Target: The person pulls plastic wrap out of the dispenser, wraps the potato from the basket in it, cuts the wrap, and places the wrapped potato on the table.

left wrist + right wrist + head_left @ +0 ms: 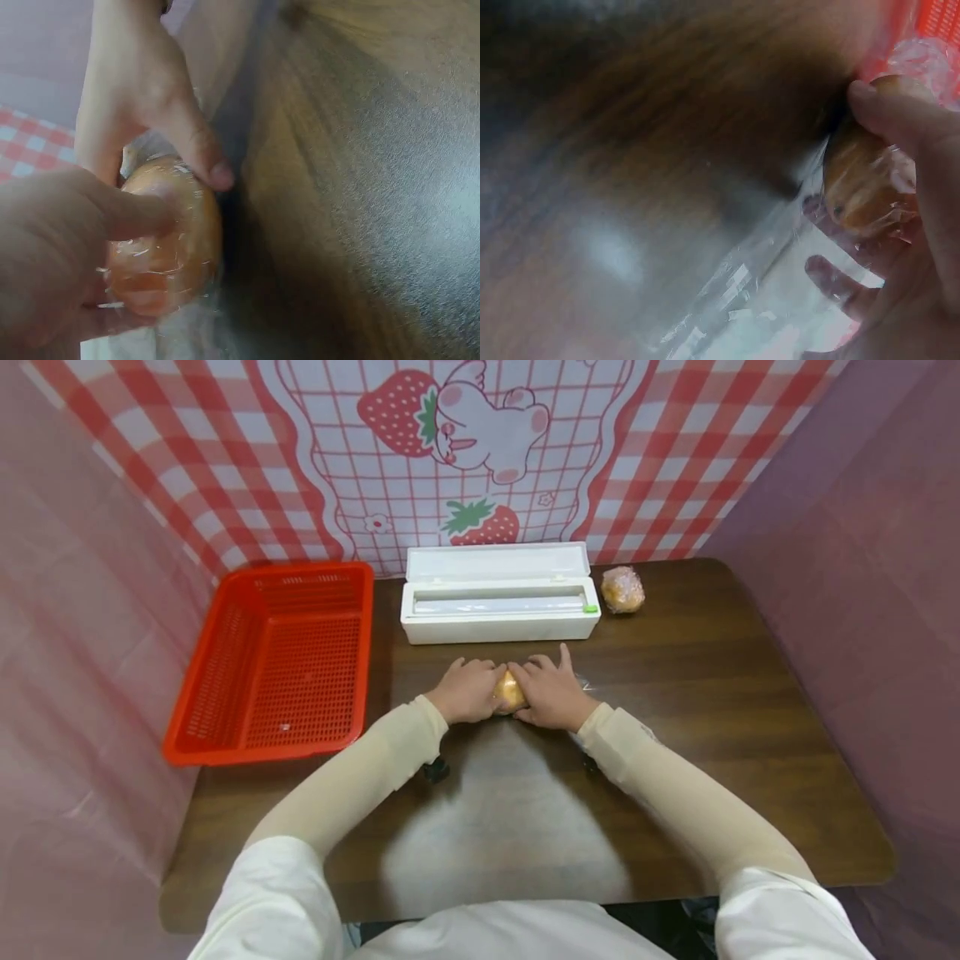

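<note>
A golden-brown bun (509, 693) with clear plastic film around it is held just above the table, between both hands. My left hand (468, 691) grips its left side; the left wrist view shows that thumb (142, 214) lying across the wrapped bun (184, 247). From the other side my right hand (557, 696) holds the bun, thumb pressed on it and fingers behind. In the right wrist view a loose sheet of cling film (742, 300) trails from the bun (862, 176) past the right fingers. The bun's underside is hidden.
Behind the hands stands a white cling film dispenser (501, 628), lid up, with a roll inside. A wrapped bun (622, 590) lies to its right. At the left sits a red plastic basket (362, 652). A checked cloth (652, 452) hangs behind the wooden table (720, 693).
</note>
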